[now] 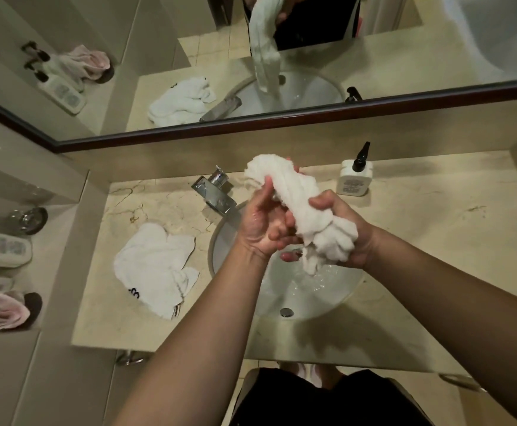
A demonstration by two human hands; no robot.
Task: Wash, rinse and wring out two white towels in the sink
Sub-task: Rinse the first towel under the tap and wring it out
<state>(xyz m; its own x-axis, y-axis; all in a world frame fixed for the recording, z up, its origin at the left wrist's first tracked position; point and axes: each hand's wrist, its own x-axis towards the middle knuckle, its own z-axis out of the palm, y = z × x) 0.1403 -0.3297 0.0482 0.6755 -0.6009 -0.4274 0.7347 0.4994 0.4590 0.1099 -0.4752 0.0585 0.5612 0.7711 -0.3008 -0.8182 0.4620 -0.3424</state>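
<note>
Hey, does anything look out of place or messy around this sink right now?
Only slightly: the second white towel lies crumpled on the counter left of the sink, not in it. Nothing looks spilled or damaged.

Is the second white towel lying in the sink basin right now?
No, the second towel lies crumpled on the marble counter, left of the sink.

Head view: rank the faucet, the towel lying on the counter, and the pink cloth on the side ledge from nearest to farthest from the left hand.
From the left hand, gripping the twisted towel over the sink:
1. Faucet, just behind and to its left.
2. Towel on the counter, farther left beside the basin.
3. Pink cloth, far left on the side ledge.
</note>
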